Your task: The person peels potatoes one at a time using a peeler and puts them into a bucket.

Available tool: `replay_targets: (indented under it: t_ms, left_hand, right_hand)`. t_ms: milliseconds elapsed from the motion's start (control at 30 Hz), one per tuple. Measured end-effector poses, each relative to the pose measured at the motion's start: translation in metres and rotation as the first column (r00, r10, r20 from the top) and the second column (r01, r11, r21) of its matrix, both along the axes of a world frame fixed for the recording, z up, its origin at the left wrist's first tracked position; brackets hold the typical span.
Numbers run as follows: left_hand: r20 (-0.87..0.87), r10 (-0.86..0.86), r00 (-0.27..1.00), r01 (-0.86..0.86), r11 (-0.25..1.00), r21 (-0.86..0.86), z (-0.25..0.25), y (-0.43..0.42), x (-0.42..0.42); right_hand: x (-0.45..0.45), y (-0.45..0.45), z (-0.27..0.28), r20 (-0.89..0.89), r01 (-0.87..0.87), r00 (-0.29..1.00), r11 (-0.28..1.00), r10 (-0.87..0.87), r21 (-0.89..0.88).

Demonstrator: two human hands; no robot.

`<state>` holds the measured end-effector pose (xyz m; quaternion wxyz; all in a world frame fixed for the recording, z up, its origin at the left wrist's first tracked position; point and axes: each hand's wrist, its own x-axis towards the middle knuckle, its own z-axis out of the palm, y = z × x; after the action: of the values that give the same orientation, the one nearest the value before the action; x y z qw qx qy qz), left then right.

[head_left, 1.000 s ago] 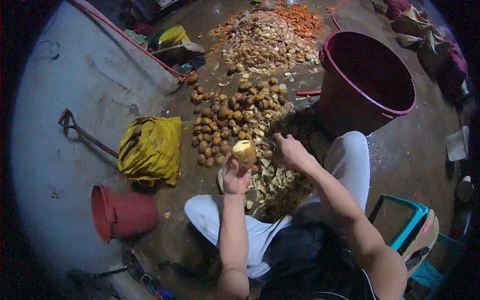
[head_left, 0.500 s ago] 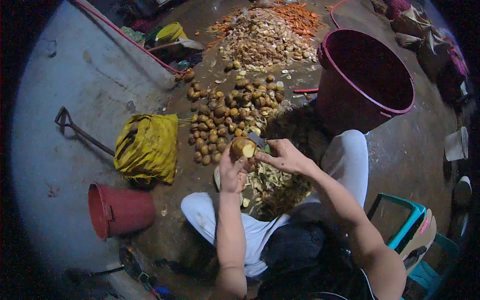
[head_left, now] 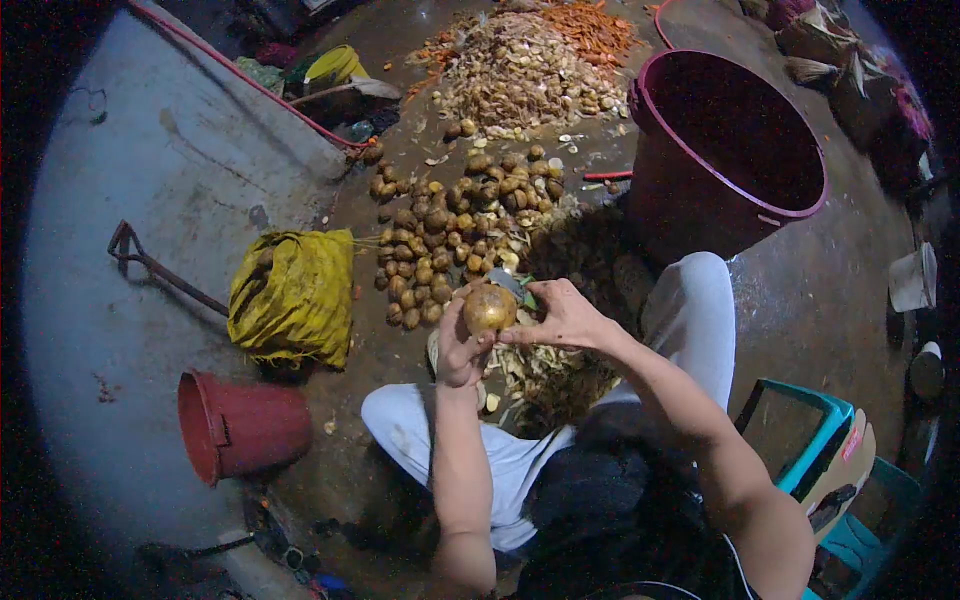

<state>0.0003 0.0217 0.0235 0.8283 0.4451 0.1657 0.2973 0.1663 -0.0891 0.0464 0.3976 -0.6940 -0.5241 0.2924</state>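
A round brown potato (head_left: 490,308) sits in my left hand (head_left: 461,345), whose fingers are wrapped round its left side and underside. Its brown skin faces me. My right hand (head_left: 567,316) is at the potato's right, its thumb touching the lower edge. In those fingers is a knife (head_left: 507,282) with a broad grey blade and a bit of green near the grip; the blade lies behind the potato, and most of the handle is hidden. Just beyond my hands spreads a heap of brown potatoes (head_left: 440,222). Pale peelings (head_left: 540,365) lie below, between my legs.
A large dark red tub (head_left: 650,200) stands right of the heap. Farther back are a pale peelings pile (head_left: 510,80) and orange carrots (head_left: 590,30). At left are a yellow sack (head_left: 300,295), a shovel handle (head_left: 170,275) and a tipped red bucket (head_left: 262,425). A teal stool (head_left: 815,420) is at right.
The potato has been turned in my left hand: its pale cut face showed before, and brown skin shows now. My right hand has shifted slightly, with more of the green bit showing.
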Motion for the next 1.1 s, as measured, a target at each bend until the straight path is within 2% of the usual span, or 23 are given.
replay_targets:
  t_ms: [67,167,367,500,567,800,867,1000,1100]
  left_hand:
    - [0.030,-0.061,0.998,0.058,0.994,0.095,0.006,0.001,0.000]
    - [0.011,-0.153,0.988,0.150,0.980,0.130,0.002,0.004,-0.004]
    - [0.020,-0.135,0.991,0.131,0.981,0.144,-0.002,0.003,-0.007]
    - [0.019,-0.171,0.985,0.166,0.975,0.148,-0.004,0.004,-0.006]
    - [0.064,-0.132,0.989,0.122,0.982,0.146,0.000,0.001,-0.004]
    - [0.033,-0.135,0.990,0.130,0.984,0.123,0.000,0.000,-0.007]
    - [0.062,-0.133,0.989,0.128,0.989,0.080,0.002,0.000,-0.006]
    - [0.020,-0.103,0.994,0.099,0.983,0.153,0.009,-0.004,-0.001]
    - [0.057,-0.075,0.996,0.064,0.982,0.178,0.006,-0.004,0.002]
  right_hand:
    - [-0.003,-0.002,0.000,-0.052,0.021,0.999,0.990,-0.014,0.138]
    - [-0.005,-0.001,0.002,-0.052,0.038,0.998,0.981,-0.029,0.190]
    - [-0.004,-0.003,0.000,0.011,0.011,1.000,0.991,-0.012,0.136]
    - [-0.007,-0.003,0.017,-0.009,-0.005,1.000,0.995,0.006,0.100]
    - [-0.007,-0.002,0.015,0.006,0.044,0.999,0.968,-0.047,0.247]
    - [-0.006,-0.005,0.017,0.012,0.031,0.999,0.980,-0.034,0.196]
    - [-0.005,-0.007,0.023,0.069,-0.016,0.997,0.998,0.020,-0.060]
    - [-0.010,-0.007,0.007,0.199,0.034,0.980,0.998,-0.025,-0.043]
    - [-0.010,-0.006,-0.001,0.274,0.040,0.960,0.998,-0.053,0.052]
